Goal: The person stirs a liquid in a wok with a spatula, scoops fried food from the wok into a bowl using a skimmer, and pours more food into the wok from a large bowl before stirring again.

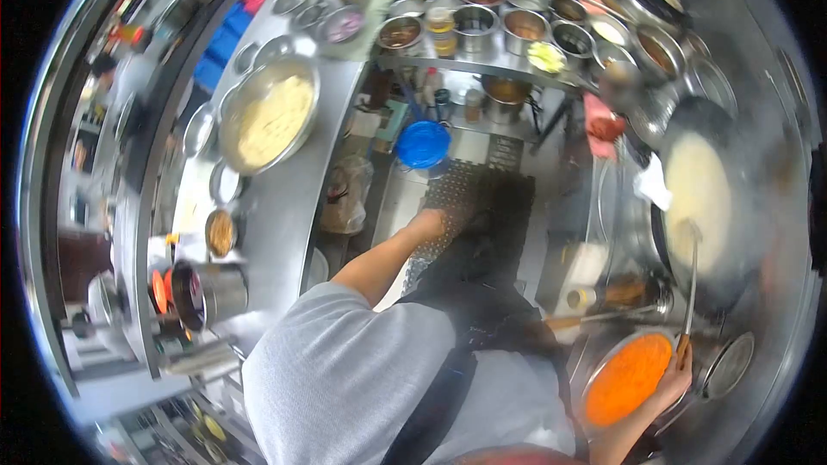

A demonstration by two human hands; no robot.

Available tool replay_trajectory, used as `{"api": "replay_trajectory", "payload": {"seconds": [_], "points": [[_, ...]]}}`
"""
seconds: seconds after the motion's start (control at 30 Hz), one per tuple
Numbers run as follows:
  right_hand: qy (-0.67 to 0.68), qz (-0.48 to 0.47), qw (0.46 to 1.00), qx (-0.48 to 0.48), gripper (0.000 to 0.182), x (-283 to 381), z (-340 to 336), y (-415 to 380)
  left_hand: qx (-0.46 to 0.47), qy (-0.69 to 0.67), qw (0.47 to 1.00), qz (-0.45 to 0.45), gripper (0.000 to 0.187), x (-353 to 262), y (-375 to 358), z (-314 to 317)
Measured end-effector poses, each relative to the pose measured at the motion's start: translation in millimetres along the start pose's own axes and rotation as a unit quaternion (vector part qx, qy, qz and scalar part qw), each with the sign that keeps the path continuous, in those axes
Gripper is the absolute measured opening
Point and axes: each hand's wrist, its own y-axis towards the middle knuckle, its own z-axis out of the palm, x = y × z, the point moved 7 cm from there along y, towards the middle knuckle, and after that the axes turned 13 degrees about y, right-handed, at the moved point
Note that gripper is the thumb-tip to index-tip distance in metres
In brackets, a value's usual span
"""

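Observation:
My right hand (676, 381) is wrapped round the wooden handle of a long ladle (692, 288). The ladle's head dips into pale, creamy liquid (696, 185) inside a large dark wok (722, 291) at the right. Just beside this hand sits an oval pan of bright orange sauce (631, 377). My left hand (437, 222) hangs low in front of my apron, above the dark perforated floor mat (500, 179). Its fingers are blurred, and I cannot make out anything in them. A white cloth (653, 181) lies at the wok's near edge.
Several metal pots of ingredients crowd the shelf (413, 60) ahead. On the left counter (289, 207) stands a big bowl of yellowish batter or dough (274, 120). A blue-lidded bucket (423, 145) is on the floor. A round strainer (730, 366) rests at the lower right.

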Motion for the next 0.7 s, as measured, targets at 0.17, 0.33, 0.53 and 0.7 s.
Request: {"api": "replay_trajectory", "payload": {"seconds": [0.17, 0.33, 0.53, 0.7], "points": [[-0.049, -0.102, 0.993, 0.020, 0.041, -3.5, 57.9, 71.5, -0.322, -0.008, 0.925, -0.200, 0.045, 105.1, -38.9, -21.4], [-0.117, -0.159, 0.980, -0.016, 0.037, -8.9, 92.0, 161.6, -0.404, 0.071, 0.826, -0.387, 0.054, 173.4, -125.3, -67.8], [-0.185, -0.074, 0.979, -0.049, 0.043, 5.4, 92.0, 209.0, -0.322, 0.139, 0.791, -0.501, 0.064, 238.4, -175.5, -46.8], [-0.026, -0.166, 0.984, -0.058, 0.043, -50.2, 59.2, 229.0, -0.241, 0.149, 0.810, -0.513, 0.065, 257.5, -185.4, -33.8]]}}
